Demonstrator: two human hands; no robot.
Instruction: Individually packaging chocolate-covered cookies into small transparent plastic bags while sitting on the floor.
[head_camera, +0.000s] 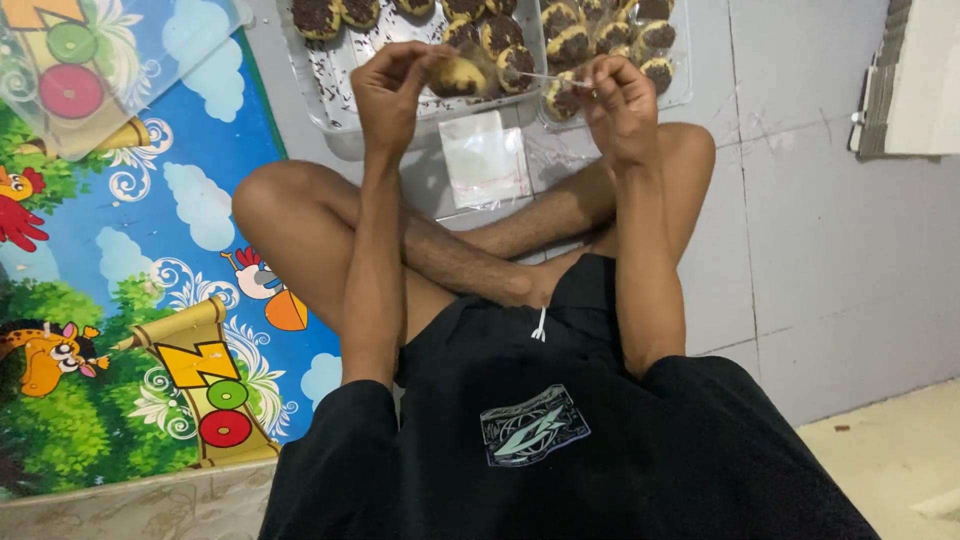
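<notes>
One round cake (457, 77) — yellow, chocolate-topped — in clear bag (545, 78).

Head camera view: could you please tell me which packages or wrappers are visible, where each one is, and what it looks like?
Left tray: clear plastic, on floor ahead, holding chocolate-topped cakes.
Right tray: clear plastic, beside it, fuller.
Small bags: clear, flat, square stack before the trays.
Lid: clear plastic, on the colourful mat, top left.

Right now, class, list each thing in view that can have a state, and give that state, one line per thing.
left hand: raised, fingers pinched on a small cake
right hand: raised, pinching a clear plastic wrapper
small cake: held above the tray, unwrapped
clear plastic wrapper: stretched between the hands
left tray: partly filled with cakes
right tray: filled with cakes
stack of empty wrappers: flat on the floor
</notes>
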